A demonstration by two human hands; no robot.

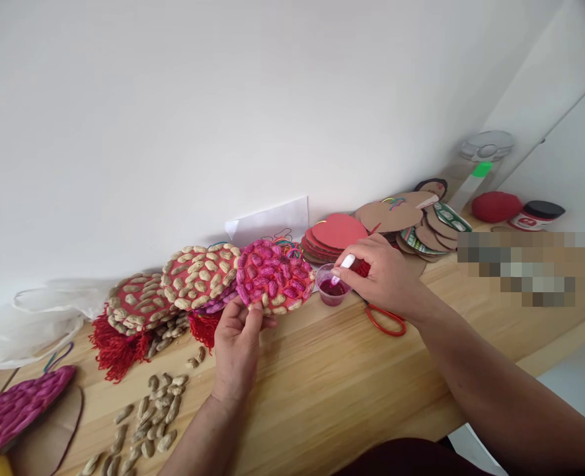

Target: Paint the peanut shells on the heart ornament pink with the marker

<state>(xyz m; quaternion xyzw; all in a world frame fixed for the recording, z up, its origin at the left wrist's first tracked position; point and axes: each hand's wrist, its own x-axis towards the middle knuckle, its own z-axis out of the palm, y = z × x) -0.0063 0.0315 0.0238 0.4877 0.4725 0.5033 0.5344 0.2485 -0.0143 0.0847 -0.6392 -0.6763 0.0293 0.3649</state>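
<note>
My left hand grips the lower edge of a round red disc covered with peanuts. Most of its peanuts are magenta; several along the bottom edge are bare tan. In my right hand is a white-handled brush, pinched between thumb and fingers. Its lower end reaches into a small clear cup of dark purple paint; the tip is hidden there. Just left of the held disc, a peanut disc with unpainted shells leans above a purple one and a red yarn tassel.
Loose peanuts lie at the front left, near a magenta disc. Red-handled scissors rest beside the cup. Behind are red discs and cardboard discs. A jar and red yarn ball stand far right.
</note>
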